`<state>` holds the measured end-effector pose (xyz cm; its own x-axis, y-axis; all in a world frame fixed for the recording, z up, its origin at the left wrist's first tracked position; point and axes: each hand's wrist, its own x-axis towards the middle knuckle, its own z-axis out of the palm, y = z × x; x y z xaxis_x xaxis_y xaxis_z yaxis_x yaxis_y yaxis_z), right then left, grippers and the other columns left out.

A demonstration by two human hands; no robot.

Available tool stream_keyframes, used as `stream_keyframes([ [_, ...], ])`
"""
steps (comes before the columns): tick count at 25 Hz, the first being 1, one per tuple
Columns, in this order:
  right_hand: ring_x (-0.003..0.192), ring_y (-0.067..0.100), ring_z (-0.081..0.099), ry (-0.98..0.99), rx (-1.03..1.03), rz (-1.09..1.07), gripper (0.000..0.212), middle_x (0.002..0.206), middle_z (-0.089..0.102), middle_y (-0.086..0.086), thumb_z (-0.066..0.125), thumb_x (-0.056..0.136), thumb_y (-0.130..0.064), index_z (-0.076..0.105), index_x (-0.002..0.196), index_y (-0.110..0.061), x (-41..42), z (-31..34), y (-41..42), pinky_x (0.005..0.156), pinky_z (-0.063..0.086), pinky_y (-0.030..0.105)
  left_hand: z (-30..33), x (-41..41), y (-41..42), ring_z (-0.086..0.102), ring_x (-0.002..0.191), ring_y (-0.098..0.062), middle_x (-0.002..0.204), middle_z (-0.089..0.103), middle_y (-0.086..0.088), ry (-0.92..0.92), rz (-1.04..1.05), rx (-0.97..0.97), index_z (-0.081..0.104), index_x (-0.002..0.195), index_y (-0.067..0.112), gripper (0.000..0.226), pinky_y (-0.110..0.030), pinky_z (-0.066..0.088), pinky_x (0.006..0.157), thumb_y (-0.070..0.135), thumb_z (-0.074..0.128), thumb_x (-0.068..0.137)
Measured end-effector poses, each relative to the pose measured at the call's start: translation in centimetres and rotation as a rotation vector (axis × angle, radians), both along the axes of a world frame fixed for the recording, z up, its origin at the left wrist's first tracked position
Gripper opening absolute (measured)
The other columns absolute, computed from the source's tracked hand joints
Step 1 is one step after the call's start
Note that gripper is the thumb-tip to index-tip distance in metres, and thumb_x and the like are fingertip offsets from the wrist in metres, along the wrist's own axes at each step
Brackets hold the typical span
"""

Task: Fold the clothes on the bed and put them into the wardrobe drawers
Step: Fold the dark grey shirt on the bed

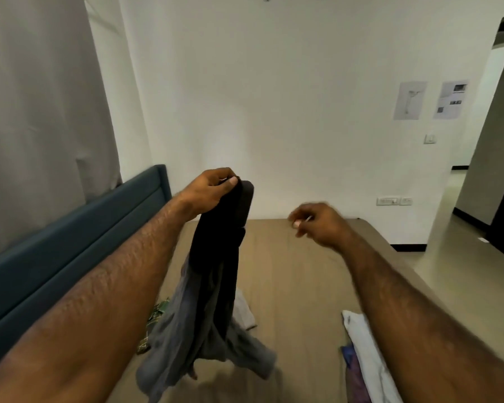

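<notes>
My left hand (213,189) pinches the top edge of a dark garment (216,271) and holds it up over the bed (297,271). The cloth hangs down in a black upper part and a grey lower part that spreads near the mattress. My right hand (317,223) hovers in the air to the right of the garment, blurred, fingers loosely curled and holding nothing. On the bed lie other clothes: a white piece (367,353) with a purple one (354,370) at the lower right, a light grey piece (243,311) behind the hanging garment, and a green patterned one (154,315) at the left.
A teal headboard (70,242) runs along the bed's left side, with a grey curtain (41,112) above it. A white wall stands beyond the bed's far edge. A doorway (495,141) opens at the right, over tiled floor (463,271).
</notes>
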<state>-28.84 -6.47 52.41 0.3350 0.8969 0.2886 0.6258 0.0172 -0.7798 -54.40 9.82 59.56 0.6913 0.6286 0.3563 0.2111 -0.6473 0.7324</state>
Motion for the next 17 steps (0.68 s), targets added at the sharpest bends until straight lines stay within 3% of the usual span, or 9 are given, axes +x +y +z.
stream_keyframes([
  [2, 0.075, 0.015, 0.078, -0.030, -0.115, 0.096, 0.020, 0.094, 0.079, 0.001, 0.072, 0.092, -0.001, 0.079, 0.099, -0.019, -2.1, -3.4, 0.8, 0.065, 0.055, 0.024, 0.4, 1.1, -1.0, 0.071, 0.093, -0.022, 0.097, 0.074, -0.003, 0.042, -0.051, -0.017, 0.073, 0.099, 0.028, 0.023, -0.040, 0.060, 0.086, 0.038, 0.055, 0.109],
  [5, 0.074, 0.017, 0.077, 0.050, -0.137, 0.111, 0.038, 0.094, 0.078, 0.004, 0.056, 0.086, 0.012, 0.078, 0.096, -0.017, -3.0, -6.3, 2.3, 0.064, 0.056, 0.026, 1.0, 1.3, -1.9, 0.073, 0.107, -0.033, 0.111, 0.076, -0.010, 0.060, -0.102, -0.105, 0.075, 0.112, 0.020, 0.024, -0.050, 0.059, 0.098, 0.035, 0.056, 0.109],
  [7, 0.080, 0.020, 0.075, 0.117, -0.133, 0.099, 0.030, 0.099, 0.076, 0.005, 0.061, 0.089, 0.007, 0.075, 0.099, -0.017, -2.8, -8.0, 3.0, 0.067, 0.057, 0.032, 1.8, 1.2, -2.6, 0.072, 0.100, -0.028, 0.106, 0.075, -0.011, -0.033, -0.115, -0.172, 0.073, 0.113, 0.010, 0.025, -0.043, 0.058, 0.096, 0.028, 0.057, 0.108],
  [9, 0.090, 0.017, 0.074, 0.164, -0.140, 0.153, 0.023, 0.107, 0.074, -0.002, 0.079, 0.090, -0.010, 0.073, 0.108, -0.023, -2.5, -9.6, 3.3, 0.072, 0.058, 0.031, 3.2, 0.6, -3.1, 0.071, 0.092, -0.021, 0.100, 0.074, -0.009, -0.170, -0.153, -0.228, 0.074, 0.110, 0.010, 0.022, -0.034, 0.059, 0.088, 0.024, 0.057, 0.107],
  [12, 0.081, 0.014, 0.071, 0.221, -0.024, 0.221, 0.017, 0.094, 0.077, -0.006, 0.084, 0.088, -0.020, 0.077, 0.100, -0.030, -3.1, -10.4, 3.8, 0.075, 0.060, 0.033, 5.1, 0.2, -3.5, 0.071, 0.095, -0.019, 0.104, 0.075, -0.009, -0.232, -0.187, -0.238, 0.075, 0.114, 0.010, 0.024, -0.031, 0.059, 0.089, 0.023, 0.055, 0.107],
  [13, 0.073, 0.013, 0.069, 0.245, 0.028, 0.195, 0.013, 0.082, 0.076, -0.007, 0.083, 0.086, -0.018, 0.078, 0.090, -0.029, -3.3, -10.1, 4.3, 0.073, 0.059, 0.036, 5.7, -0.2, -3.5, 0.071, 0.096, -0.019, 0.106, 0.075, -0.009, -0.225, -0.144, -0.203, 0.074, 0.117, 0.008, 0.026, -0.031, 0.059, 0.089, 0.022, 0.054, 0.109],
  [15, 0.060, 0.003, 0.061, 0.306, 0.107, 0.125, 0.024, 0.062, 0.070, -0.013, 0.081, 0.087, -0.006, 0.075, 0.072, -0.024, -2.3, -9.0, 4.7, 0.068, 0.053, 0.028, 5.8, -0.9, -2.4, 0.072, 0.096, -0.018, 0.104, 0.076, -0.005, -0.204, 0.054, -0.021, 0.076, 0.114, 0.010, 0.023, -0.029, 0.058, 0.089, 0.020, 0.056, 0.109],
  [17, 0.063, 0.001, 0.063, 0.330, 0.187, -0.014, 0.025, 0.065, 0.072, -0.016, 0.078, 0.090, -0.002, 0.078, 0.078, -0.024, -0.5, -7.2, 4.4, 0.072, 0.053, 0.025, 4.6, -2.7, -0.3, 0.075, 0.096, -0.018, 0.099, 0.079, 0.006, -0.155, 0.344, 0.182, 0.081, 0.098, 0.034, 0.020, -0.030, 0.058, 0.090, 0.029, 0.062, 0.102],
])
